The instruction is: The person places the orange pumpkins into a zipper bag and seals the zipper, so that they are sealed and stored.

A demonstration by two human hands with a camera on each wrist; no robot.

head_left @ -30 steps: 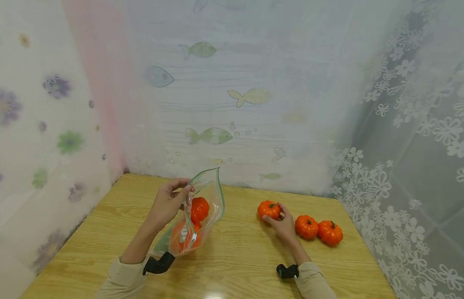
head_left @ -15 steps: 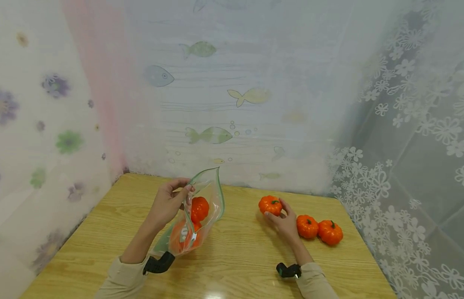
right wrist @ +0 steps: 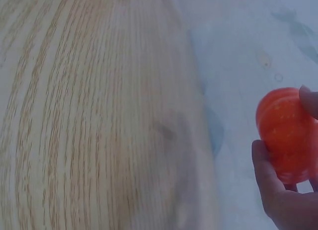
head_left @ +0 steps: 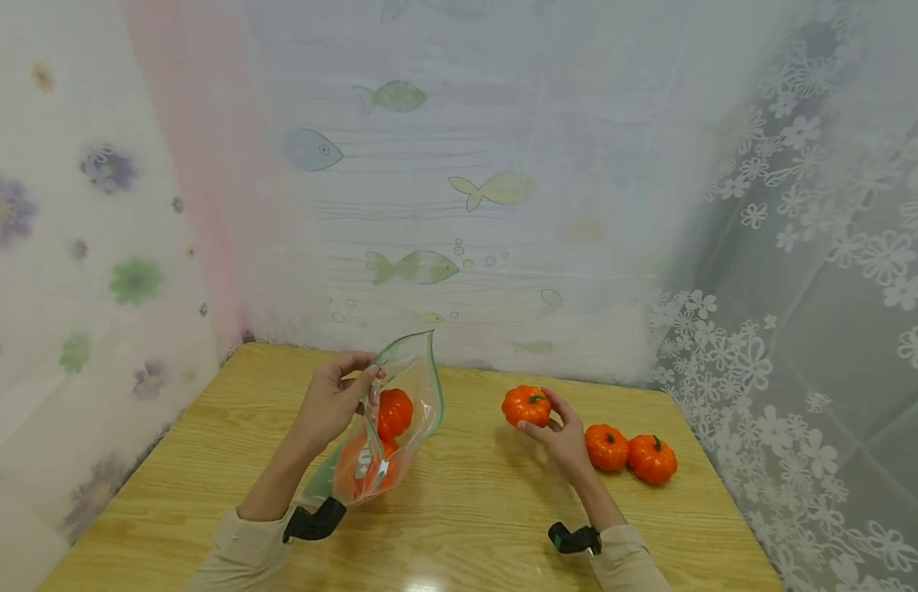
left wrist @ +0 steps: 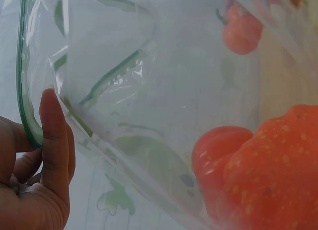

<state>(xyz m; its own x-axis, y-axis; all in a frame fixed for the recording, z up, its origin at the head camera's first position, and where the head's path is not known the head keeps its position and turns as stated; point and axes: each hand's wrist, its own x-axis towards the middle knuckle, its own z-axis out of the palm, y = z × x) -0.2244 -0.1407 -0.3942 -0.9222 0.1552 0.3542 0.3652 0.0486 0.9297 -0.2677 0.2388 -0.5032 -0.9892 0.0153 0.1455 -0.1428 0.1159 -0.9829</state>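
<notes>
My left hand [head_left: 334, 403] pinches the rim of a clear zip bag [head_left: 422, 395] with green edging, its mouth spread wide. Inside the bag lie orange mini pumpkins [head_left: 394, 413], seen through the plastic; the lower ones blur together. In the left wrist view, pumpkins [left wrist: 278, 175] press against the film beside the hand. Right of the bag, my right hand [head_left: 565, 440] grips another mini pumpkin [head_left: 525, 406] with a green stem, raised off the table. The right wrist view shows thumb and fingers round that pumpkin [right wrist: 284, 135].
Two more orange pumpkins, one nearer [head_left: 606, 448] and one at the far right [head_left: 652, 459], sit side by side on the wood-grain table [head_left: 473, 510]. A fish-patterned curtain [head_left: 488, 247] hangs behind the back edge; other patterned sheets stand left and right.
My right hand has lifted its pumpkin from the table and shifted it slightly left. The left hand and the bag have stayed in place.
</notes>
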